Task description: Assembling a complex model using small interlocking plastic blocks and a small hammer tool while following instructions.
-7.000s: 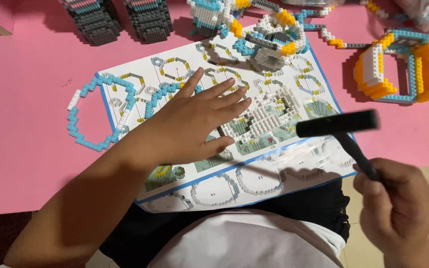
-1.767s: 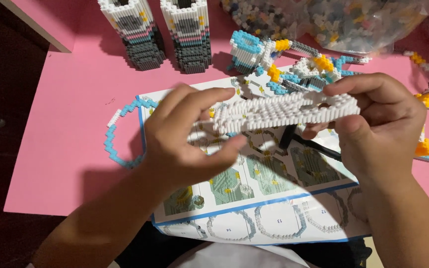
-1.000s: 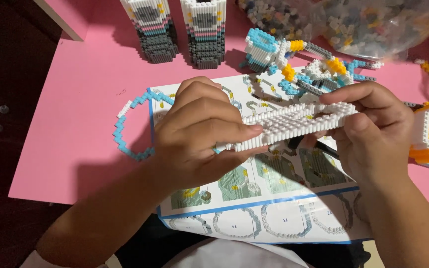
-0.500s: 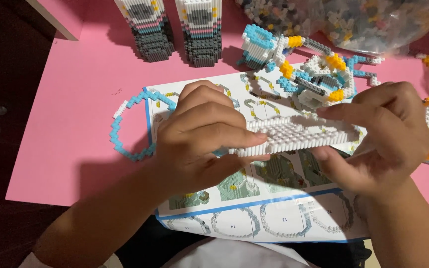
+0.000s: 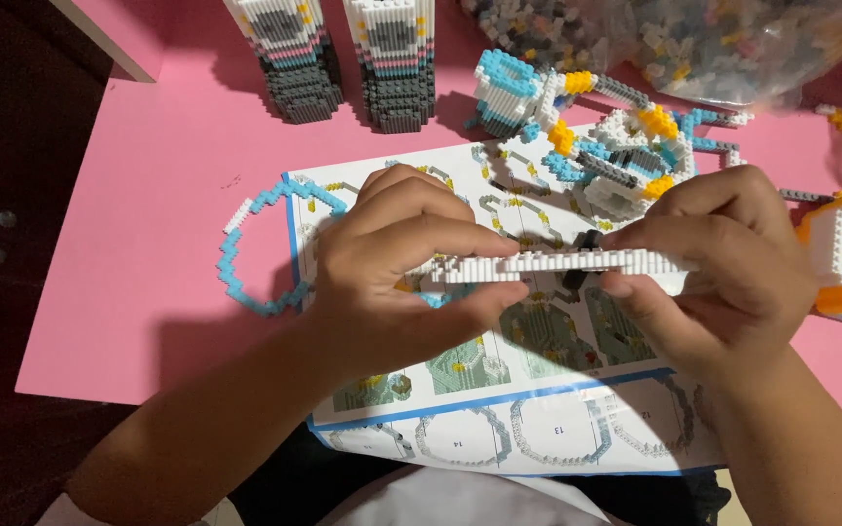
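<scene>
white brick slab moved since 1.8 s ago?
Yes. The white brick slab, held by both hands, turned edge-on and sits lower over the instruction sheet, farther from the blue-and-yellow model.

Your left hand (image 5: 397,268) sits just left of centre, back of the hand up, fingers curled toward three o'clock and thumb pressed up from beneath in a closed pinch, with the forearm running down to seven o'clock. Your right hand (image 5: 723,268) mirrors it on the other side, fingers pointing toward nine o'clock, thumb under them, also pinched shut, and its forearm leaves toward five o'clock. The two sets of fingertips are level and near each other without touching.
</scene>
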